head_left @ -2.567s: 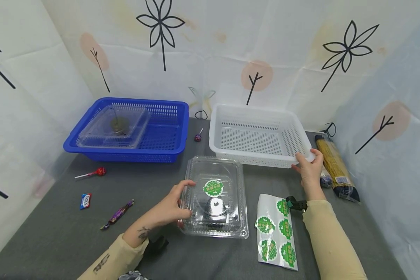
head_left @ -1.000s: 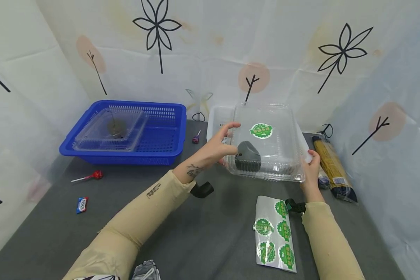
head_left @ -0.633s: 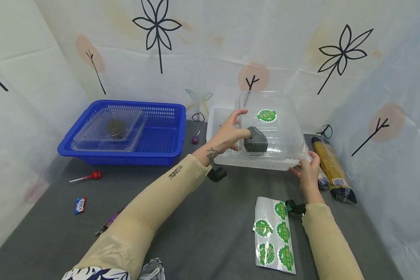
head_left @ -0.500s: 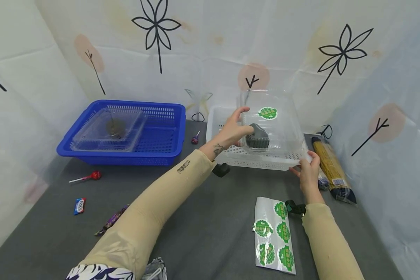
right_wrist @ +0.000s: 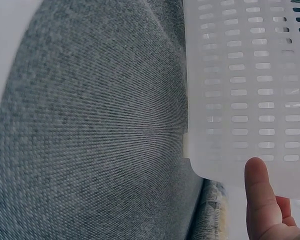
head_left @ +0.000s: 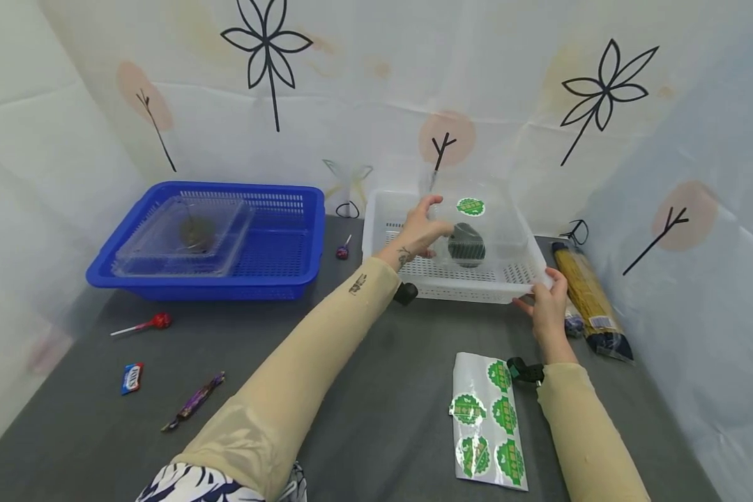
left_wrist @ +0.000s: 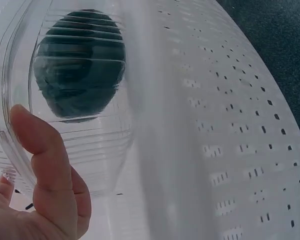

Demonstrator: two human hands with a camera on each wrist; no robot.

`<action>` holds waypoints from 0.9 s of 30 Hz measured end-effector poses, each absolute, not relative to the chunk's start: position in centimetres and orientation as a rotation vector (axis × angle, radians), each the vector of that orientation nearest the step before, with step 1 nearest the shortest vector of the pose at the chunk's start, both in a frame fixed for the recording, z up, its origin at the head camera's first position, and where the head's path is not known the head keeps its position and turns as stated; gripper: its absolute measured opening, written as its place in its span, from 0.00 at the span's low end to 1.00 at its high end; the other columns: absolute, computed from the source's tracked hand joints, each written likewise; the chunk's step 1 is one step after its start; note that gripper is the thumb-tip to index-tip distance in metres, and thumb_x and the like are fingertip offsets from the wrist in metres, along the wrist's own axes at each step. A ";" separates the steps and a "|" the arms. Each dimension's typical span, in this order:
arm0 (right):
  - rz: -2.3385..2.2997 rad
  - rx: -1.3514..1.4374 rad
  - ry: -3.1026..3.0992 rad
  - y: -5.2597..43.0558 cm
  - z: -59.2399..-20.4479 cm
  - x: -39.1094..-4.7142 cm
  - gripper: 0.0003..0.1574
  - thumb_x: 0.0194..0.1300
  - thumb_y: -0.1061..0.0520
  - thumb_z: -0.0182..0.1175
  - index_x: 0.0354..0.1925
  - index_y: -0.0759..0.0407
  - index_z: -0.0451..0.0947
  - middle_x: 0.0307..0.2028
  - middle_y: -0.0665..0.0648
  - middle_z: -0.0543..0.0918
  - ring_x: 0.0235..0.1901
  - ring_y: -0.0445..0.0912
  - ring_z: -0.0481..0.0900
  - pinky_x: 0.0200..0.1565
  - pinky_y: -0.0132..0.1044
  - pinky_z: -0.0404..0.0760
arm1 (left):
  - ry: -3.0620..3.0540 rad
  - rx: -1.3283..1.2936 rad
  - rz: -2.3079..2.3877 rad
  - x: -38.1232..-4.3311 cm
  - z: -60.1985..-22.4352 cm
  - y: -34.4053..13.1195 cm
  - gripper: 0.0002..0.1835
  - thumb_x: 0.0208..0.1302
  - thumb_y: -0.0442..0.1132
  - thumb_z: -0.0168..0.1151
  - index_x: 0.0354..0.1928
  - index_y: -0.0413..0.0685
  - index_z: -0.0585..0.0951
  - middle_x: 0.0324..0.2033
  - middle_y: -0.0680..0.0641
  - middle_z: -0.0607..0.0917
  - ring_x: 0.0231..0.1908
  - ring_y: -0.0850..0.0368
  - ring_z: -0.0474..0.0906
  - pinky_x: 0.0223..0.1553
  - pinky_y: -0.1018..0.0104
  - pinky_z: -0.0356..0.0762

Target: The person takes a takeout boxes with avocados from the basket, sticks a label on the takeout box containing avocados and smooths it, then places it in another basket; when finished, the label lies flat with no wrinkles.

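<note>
The person's left hand (head_left: 420, 230) pinches the left side of a clear plastic clamshell container (head_left: 494, 229), thumb on the near part and fingertips beyond; the container, bearing a green round sticker (head_left: 471, 206) and a dark rounded item (head_left: 467, 245), lies within or just above the white perforated basket (head_left: 464, 289) at the far right, though whether it touches the basket's floor cannot be told; the right hand (head_left: 549, 307) is clamped on that basket's near right corner, thumb against its wall; a sheet of green stickers (head_left: 489, 422) lies nearer; a blue basket (head_left: 282, 247) with another lidded clear container (head_left: 163, 240) stands far left; a red lollipop (head_left: 161, 321) lies in front of it.
</note>
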State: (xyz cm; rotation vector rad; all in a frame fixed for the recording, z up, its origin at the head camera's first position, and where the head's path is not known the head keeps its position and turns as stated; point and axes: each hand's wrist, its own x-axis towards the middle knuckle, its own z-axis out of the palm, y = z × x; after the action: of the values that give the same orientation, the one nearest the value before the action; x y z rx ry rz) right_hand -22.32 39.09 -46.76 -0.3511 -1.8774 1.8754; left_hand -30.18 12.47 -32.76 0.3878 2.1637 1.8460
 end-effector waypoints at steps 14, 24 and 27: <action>1.912 -0.366 -1.853 39.3 -46.9 -22.4 0.27 0.59 0.59 0.43 0.57 0.42 0.53 0.54 0.55 0.61 0.41 0.48 0.70 0.30 0.34 0.80 | 2.158 0.385 1.785 -30.5 -35.2 14.2 0.40 0.44 0.36 0.57 0.61 0.67 0.57 0.37 0.49 0.76 0.11 0.64 0.56 0.14 0.66 0.73; 1.880 -0.363 -1.860 39.6 -47.2 -22.7 0.28 0.59 0.58 0.45 0.57 0.42 0.53 0.54 0.55 0.62 0.42 0.50 0.71 0.29 0.35 0.80 | 2.142 0.343 1.776 -30.3 -36.1 14.9 0.39 0.44 0.37 0.59 0.62 0.65 0.58 0.43 0.49 0.71 0.15 0.60 0.63 0.14 0.65 0.74; 1.886 -0.354 -1.866 39.7 -47.3 -22.7 0.28 0.59 0.58 0.44 0.57 0.42 0.53 0.54 0.55 0.62 0.43 0.50 0.70 0.29 0.35 0.80 | 2.134 0.328 1.752 -30.3 -36.2 15.1 0.39 0.45 0.38 0.59 0.62 0.66 0.57 0.41 0.48 0.72 0.16 0.59 0.64 0.14 0.65 0.74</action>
State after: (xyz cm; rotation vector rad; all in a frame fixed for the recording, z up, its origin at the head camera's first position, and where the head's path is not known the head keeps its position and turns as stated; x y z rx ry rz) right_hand -22.68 39.66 -47.30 -0.3541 -1.8657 1.8855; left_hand -30.33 15.11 -36.21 0.3283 2.1337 1.7523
